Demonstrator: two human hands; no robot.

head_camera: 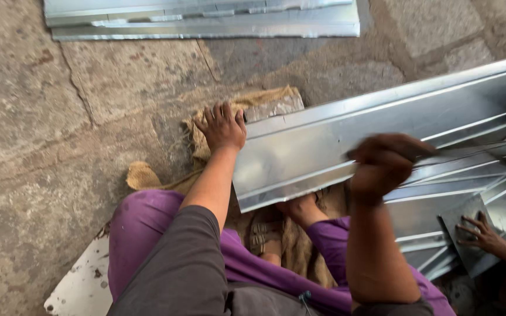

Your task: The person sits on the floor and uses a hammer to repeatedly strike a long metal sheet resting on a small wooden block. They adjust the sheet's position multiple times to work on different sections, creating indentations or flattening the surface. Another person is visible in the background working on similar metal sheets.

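Rough grey stone-slab floor, cracked and stained, seen from above. A stack of flat shiny galvanised metal strips lies at the top edge, well apart from the person. The person sits on the floor in purple trousers and a grey sleeve; one bare foot shows between the knees on brown burlap sacking, which spreads from under the legs toward a small stone block. A long folded galvanised sheet-metal channel runs from the block's edge up to the right, its near end resting over the sacking and the lap. Left hand is pressed flat, fingers spread, at the channel's left end, touching its edge and the sacking; not closed around anything. Right hand is blurred, curled over the channel's middle around a thin dark rod-like tool; grip looks clenched. More bent metal pieces lie lower right, where another person's hand rests flat with fingers splayed. A white painted board lies at the lower left.
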